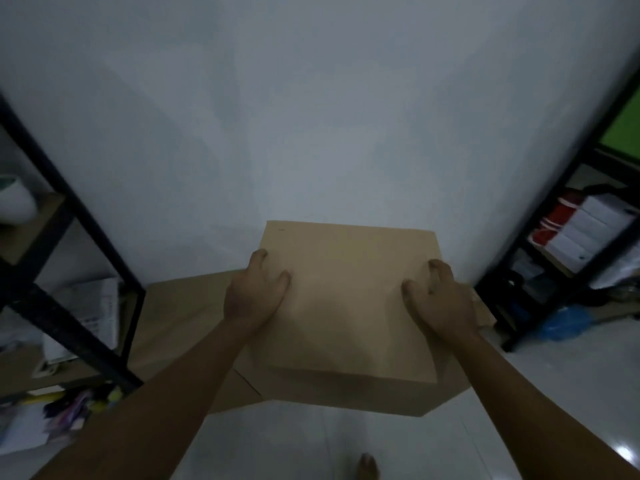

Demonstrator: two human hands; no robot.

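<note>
The cardboard box [349,306] is close before the white wall [311,116], over a second carton [180,323] at the wall's foot; the left hand [254,296] grips its left edge, thumb on top; the right hand [441,303] clasps its right edge, fingers curled; black shelving [69,216] stands left of the wall.

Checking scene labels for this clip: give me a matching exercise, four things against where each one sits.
Things:
1. cardboard box
2. stacked white boxes
3. blue bag
4. white rounded vessel

Places:
A. on a shelf of the left rack
B. low down at the foot of the right rack
C. held by the left hand and right hand
D. on a shelf of the right rack

Pairs: 1-C, 2-D, 3-B, 4-A
</note>
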